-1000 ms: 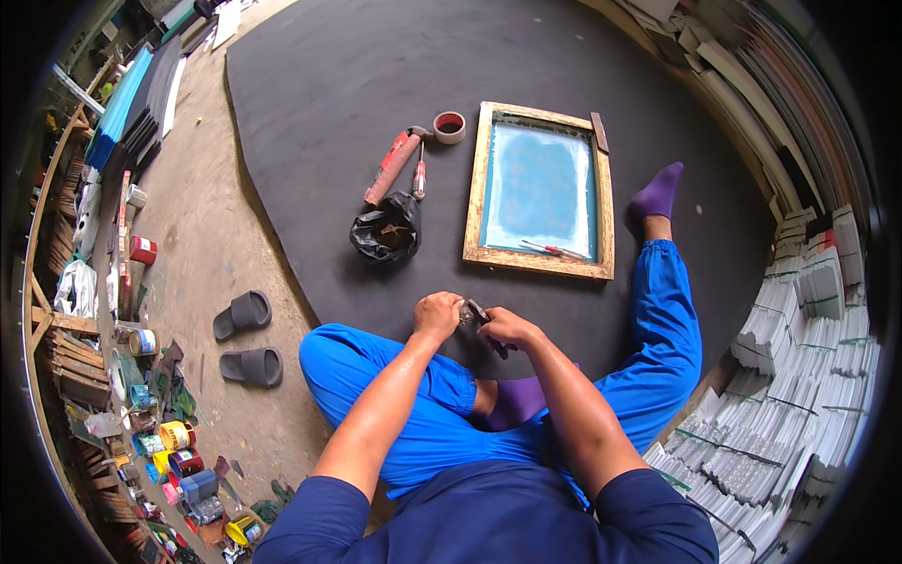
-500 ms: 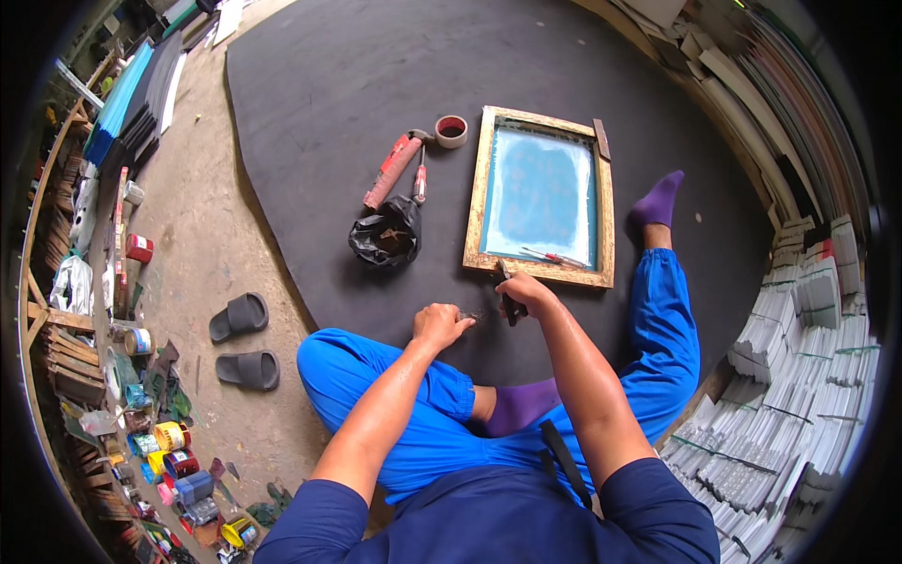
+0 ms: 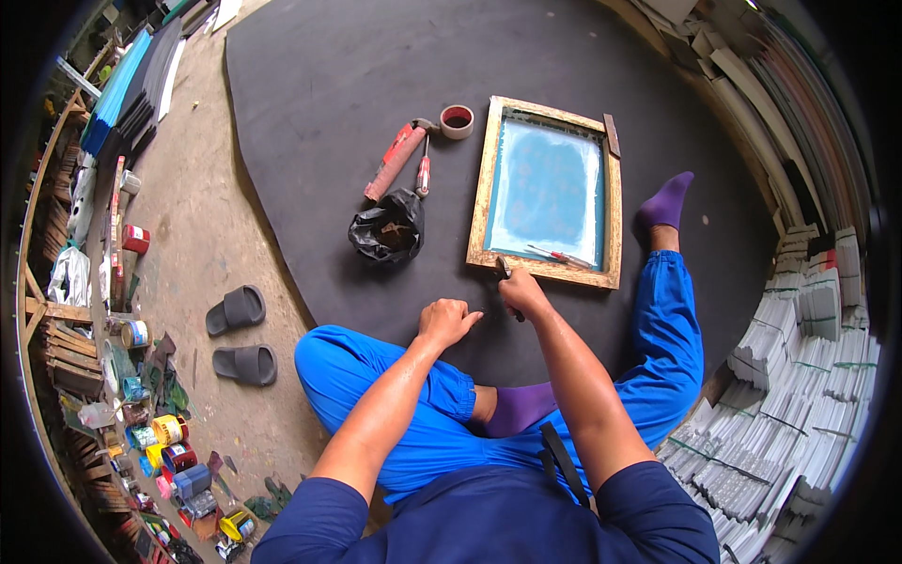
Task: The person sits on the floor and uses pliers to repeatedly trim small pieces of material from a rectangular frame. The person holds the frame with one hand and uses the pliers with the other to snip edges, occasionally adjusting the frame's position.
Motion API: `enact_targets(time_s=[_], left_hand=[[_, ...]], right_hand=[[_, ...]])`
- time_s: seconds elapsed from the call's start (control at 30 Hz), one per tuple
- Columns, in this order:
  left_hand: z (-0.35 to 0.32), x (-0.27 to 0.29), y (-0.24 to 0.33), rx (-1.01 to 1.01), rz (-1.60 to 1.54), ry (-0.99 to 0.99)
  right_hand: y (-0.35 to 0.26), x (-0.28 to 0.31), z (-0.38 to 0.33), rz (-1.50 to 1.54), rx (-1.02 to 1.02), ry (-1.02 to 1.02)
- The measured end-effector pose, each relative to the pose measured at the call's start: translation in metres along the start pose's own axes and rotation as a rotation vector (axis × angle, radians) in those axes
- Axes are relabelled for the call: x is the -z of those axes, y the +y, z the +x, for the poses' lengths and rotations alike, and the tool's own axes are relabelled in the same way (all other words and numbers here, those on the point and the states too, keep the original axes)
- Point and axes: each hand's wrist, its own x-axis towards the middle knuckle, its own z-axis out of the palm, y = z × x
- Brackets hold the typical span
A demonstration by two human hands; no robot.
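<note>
My right hand (image 3: 521, 293) is closed around dark pliers (image 3: 504, 269), whose jaws are at the near edge of a wooden screen-printing frame (image 3: 481, 195). To its left, my left hand (image 3: 448, 321) is curled with the thumb pointing right; whatever its fingers may hold is hidden. The frame carries a blue and white mesh (image 3: 547, 183), and a slim red-and-white tool (image 3: 561, 256) lies on its near part. A dark strip (image 3: 612, 135) is against the frame's far right side.
Left of the frame are an open black plastic bag (image 3: 387, 228), a hammer with a red handle (image 3: 395, 162), a screwdriver (image 3: 423, 176) and a tape roll (image 3: 457, 122). Sandals (image 3: 237, 311) and paint cans (image 3: 171, 430) stand farther left. Bundled white stacks (image 3: 752, 414) line the right.
My right hand has turned slightly, so less of the pliers shows. The left hand has shifted a little right and up. The whole view has shifted slightly.
</note>
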Motion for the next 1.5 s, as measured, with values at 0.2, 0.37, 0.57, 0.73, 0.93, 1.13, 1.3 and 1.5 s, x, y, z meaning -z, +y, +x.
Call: enact_targets(time_s=[0.2, 0.37, 0.57, 0.73, 0.93, 1.13, 1.3, 1.5], left_hand=[[0.004, 0.000, -0.001, 0.068, -0.109, 0.028], [0.007, 0.000, -0.001, 0.167, -0.386, 0.093], [0.019, -0.008, -0.013, 0.040, -0.396, 0.236], [0.021, -0.008, -0.012, 0.087, -0.412, 0.206], [0.016, 0.001, -0.006, 0.156, -0.484, -0.119], [0.011, 0.006, -0.008, 0.130, -0.247, -0.120], [0.011, 0.008, -0.007, 0.103, -0.276, -0.015], [0.011, 0.004, -0.011, 0.100, -0.285, -0.009]], right_hand=[[0.015, -0.034, -0.001, 0.071, 0.091, 0.333], [0.022, -0.040, -0.014, 0.232, 0.173, 0.228], [0.017, -0.042, -0.045, 0.194, 0.099, -0.084], [0.027, -0.042, -0.029, 0.203, 0.047, -0.359], [0.015, -0.023, -0.038, 0.292, -0.054, -0.502], [0.018, -0.008, -0.032, 0.484, -0.078, -0.453], [0.010, 0.006, -0.011, 0.484, -0.045, -0.338], [0.001, 0.011, -0.002, 0.489, -0.108, -0.335]])
